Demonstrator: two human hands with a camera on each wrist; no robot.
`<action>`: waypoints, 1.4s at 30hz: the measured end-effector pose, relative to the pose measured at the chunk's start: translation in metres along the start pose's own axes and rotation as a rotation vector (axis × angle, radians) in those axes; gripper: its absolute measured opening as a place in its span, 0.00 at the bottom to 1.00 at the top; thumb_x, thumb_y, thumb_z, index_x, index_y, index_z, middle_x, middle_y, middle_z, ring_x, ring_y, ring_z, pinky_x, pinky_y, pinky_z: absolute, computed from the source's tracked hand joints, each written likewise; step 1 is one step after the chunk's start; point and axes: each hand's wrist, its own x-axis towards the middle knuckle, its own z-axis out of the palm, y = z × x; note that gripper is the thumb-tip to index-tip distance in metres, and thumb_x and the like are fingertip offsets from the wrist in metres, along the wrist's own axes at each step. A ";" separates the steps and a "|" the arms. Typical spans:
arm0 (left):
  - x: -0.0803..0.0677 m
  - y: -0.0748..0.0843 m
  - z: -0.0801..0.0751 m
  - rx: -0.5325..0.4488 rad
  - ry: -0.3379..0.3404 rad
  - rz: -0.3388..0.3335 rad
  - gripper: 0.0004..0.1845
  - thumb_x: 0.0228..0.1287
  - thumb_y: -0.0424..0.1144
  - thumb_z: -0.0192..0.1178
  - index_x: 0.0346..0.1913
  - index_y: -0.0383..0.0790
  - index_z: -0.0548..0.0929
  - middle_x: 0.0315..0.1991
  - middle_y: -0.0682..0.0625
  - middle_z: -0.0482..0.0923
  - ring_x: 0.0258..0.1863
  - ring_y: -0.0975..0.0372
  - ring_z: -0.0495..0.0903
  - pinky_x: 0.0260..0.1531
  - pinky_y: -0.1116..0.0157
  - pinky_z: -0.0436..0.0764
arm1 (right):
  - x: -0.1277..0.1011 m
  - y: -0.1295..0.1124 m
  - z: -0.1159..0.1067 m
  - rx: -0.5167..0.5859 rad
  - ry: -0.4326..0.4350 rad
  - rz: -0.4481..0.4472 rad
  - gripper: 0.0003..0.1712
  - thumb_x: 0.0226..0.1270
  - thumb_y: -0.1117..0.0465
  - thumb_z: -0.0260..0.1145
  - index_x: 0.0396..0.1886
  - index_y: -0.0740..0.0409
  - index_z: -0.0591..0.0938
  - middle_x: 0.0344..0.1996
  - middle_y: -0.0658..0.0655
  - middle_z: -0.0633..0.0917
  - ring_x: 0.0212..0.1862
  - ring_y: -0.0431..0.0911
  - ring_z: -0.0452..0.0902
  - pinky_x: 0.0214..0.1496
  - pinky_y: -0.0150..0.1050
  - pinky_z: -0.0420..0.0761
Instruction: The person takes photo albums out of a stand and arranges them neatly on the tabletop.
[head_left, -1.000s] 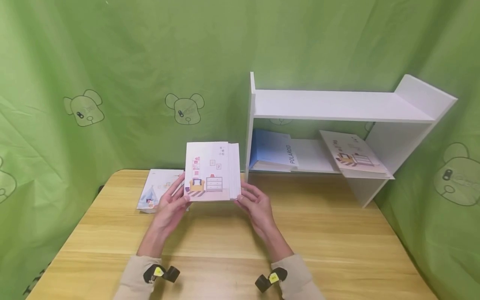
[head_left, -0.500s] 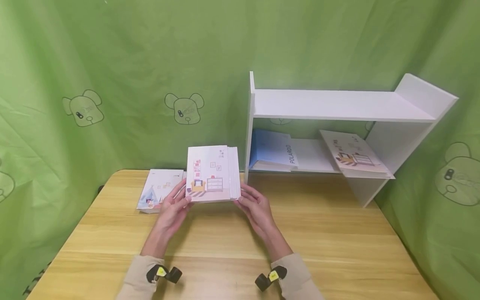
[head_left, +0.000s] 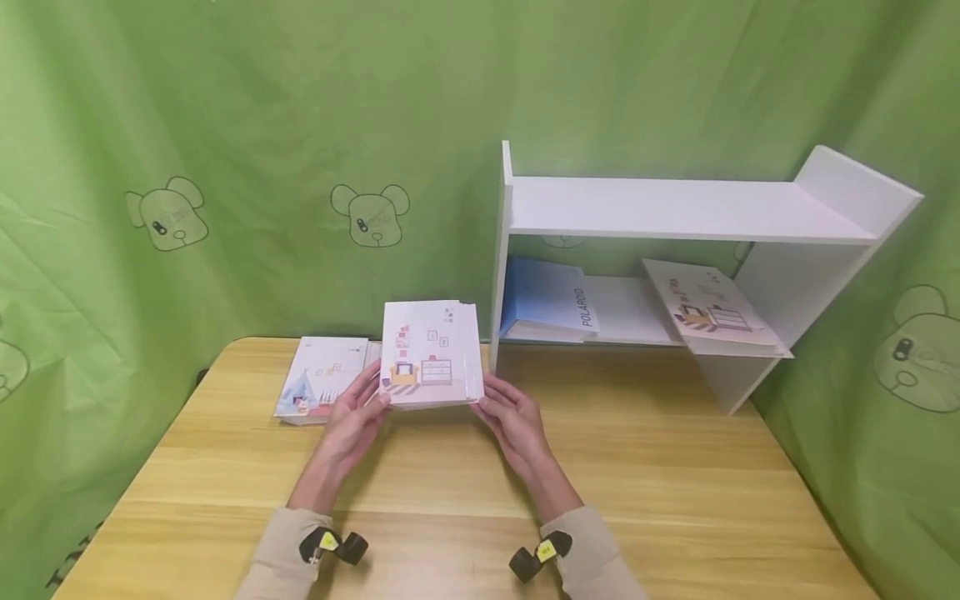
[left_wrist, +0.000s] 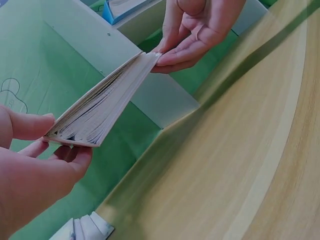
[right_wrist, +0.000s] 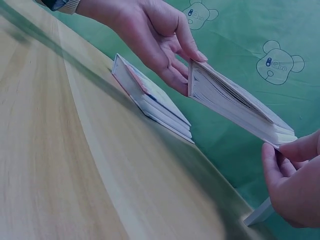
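A thick white photo album, its cover drawn with an armchair and a chest of drawers, is held above the table between two hands. My left hand pinches its lower left corner, thumb on the cover and fingers beneath. At the lower right corner, my right hand grips it the same way. From the left wrist view the album's page edges are seen slightly fanned. Behind my left hand, a similar album with a tent drawing lies on the table, partly hidden by that hand.
A white two-tier shelf stands at the back right. On its lower board are a blue POLAROID album at the left and a white illustrated album overhanging the front at the right. Green curtains enclose the wooden table.
The held album has sunk a little and shifted slightly right, tipping flatter. My left hand has moved right with it, baring more of the album on the table; my right hand is nearly still.
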 end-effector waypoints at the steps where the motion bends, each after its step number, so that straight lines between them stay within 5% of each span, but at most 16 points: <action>1: 0.000 0.000 0.000 -0.010 0.001 -0.003 0.40 0.69 0.15 0.45 0.82 0.36 0.50 0.80 0.37 0.50 0.64 0.60 0.74 0.70 0.63 0.72 | 0.000 0.001 0.000 0.003 0.000 0.002 0.28 0.68 0.81 0.58 0.68 0.71 0.74 0.63 0.73 0.78 0.57 0.52 0.83 0.61 0.40 0.83; 9: 0.002 -0.002 -0.003 -0.059 0.058 -0.037 0.41 0.68 0.14 0.45 0.82 0.38 0.52 0.79 0.38 0.53 0.64 0.56 0.73 0.70 0.62 0.72 | 0.003 0.007 0.000 0.038 0.005 0.017 0.28 0.68 0.81 0.58 0.68 0.74 0.73 0.61 0.74 0.78 0.55 0.52 0.84 0.61 0.40 0.83; 18: 0.006 -0.007 -0.006 -0.036 0.094 -0.049 0.38 0.71 0.17 0.47 0.81 0.35 0.52 0.82 0.39 0.49 0.77 0.49 0.58 0.74 0.61 0.66 | 0.005 0.016 -0.001 0.042 0.032 0.029 0.28 0.68 0.81 0.58 0.68 0.74 0.72 0.64 0.74 0.76 0.61 0.57 0.80 0.61 0.40 0.83; 42: 0.008 -0.020 -0.012 -0.040 0.165 -0.067 0.36 0.71 0.18 0.48 0.80 0.34 0.55 0.81 0.37 0.49 0.77 0.47 0.59 0.74 0.56 0.67 | 0.007 0.027 -0.005 -0.048 0.057 0.058 0.26 0.69 0.80 0.58 0.67 0.75 0.73 0.64 0.75 0.75 0.64 0.58 0.78 0.62 0.39 0.82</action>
